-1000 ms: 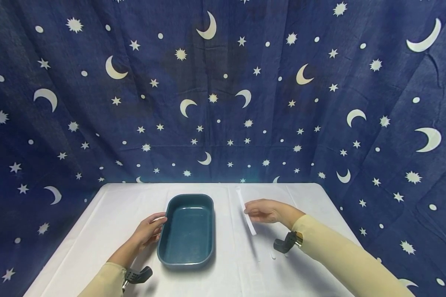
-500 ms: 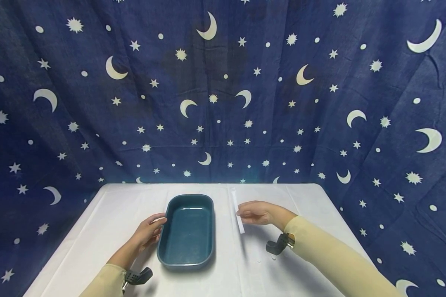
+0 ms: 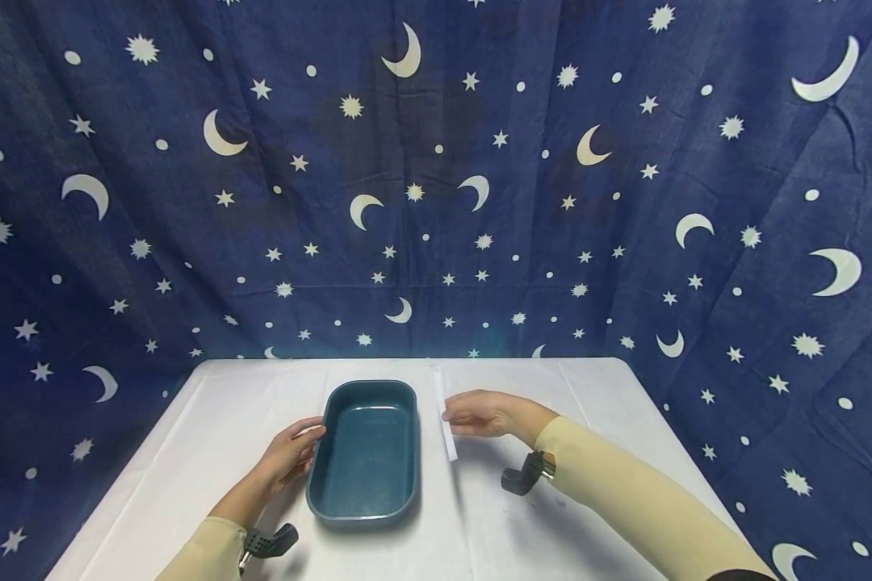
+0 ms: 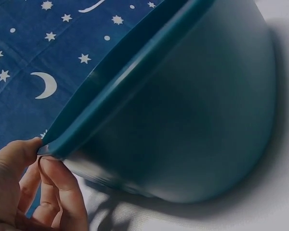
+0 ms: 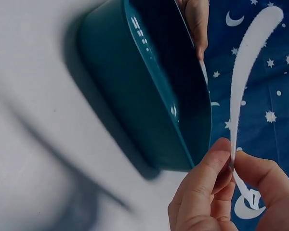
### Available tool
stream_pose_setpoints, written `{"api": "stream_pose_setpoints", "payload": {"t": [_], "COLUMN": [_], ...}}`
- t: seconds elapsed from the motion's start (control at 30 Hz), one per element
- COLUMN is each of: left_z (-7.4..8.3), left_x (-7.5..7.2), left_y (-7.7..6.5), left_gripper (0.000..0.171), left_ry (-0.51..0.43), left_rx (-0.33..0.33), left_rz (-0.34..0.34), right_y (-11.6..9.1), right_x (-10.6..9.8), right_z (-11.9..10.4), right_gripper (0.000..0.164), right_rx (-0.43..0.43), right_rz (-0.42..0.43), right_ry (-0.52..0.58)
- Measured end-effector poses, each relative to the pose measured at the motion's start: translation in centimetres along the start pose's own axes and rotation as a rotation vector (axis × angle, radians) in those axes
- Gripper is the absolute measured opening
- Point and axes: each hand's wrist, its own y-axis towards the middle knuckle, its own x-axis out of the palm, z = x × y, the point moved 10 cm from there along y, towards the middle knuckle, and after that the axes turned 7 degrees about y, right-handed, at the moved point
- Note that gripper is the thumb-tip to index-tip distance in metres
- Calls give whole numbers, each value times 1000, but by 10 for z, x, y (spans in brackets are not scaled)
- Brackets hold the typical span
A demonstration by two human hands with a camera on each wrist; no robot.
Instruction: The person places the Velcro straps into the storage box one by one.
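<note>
A dark teal, deep rectangular tub [image 3: 363, 476] with rounded corners stands on the white table, its inside bare in the head view. My left hand [image 3: 287, 453] pinches the rim at its left side, thumb above and fingers beneath, as the left wrist view [image 4: 48, 187] shows. Right of the tub, my right hand [image 3: 483, 413] holds a thin white strap [image 5: 245, 67] between thumb and fingertips. The strap has a fuzzy edge, a rounded far end and what looks like a slot near the other end. It is raised off the cloth, beside the tub's right wall and apart from it.
White cloth [image 3: 552, 379] covers the table, and the strap's shadow falls on it. Behind and at both sides hangs a blue curtain [image 3: 436, 242] with moons and stars. Black wrist mounts [image 3: 523, 474] jut from both sleeves.
My right hand has moved left with the white strap, closer to the tub. My left hand and the tub have stayed in place.
</note>
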Motion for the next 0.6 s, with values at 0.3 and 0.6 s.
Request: {"api": "stream_pose_setpoints", "payload": {"t": [0.3,0.6], "left_z": [-1,-2], "left_x": [-1,0], "left_y": [0,1], "left_gripper": [58,61], "left_ry": [-3,-27], "left_rx": [-9,-14], "left_rz": [3,-1], "right_y": [6,12], "right_x": [31,59], "right_z": [-3,-5], "right_gripper": [21,44], "right_rx": [3,28], "right_rz": [-56,-106], "right_ry": [-38,-29]}}
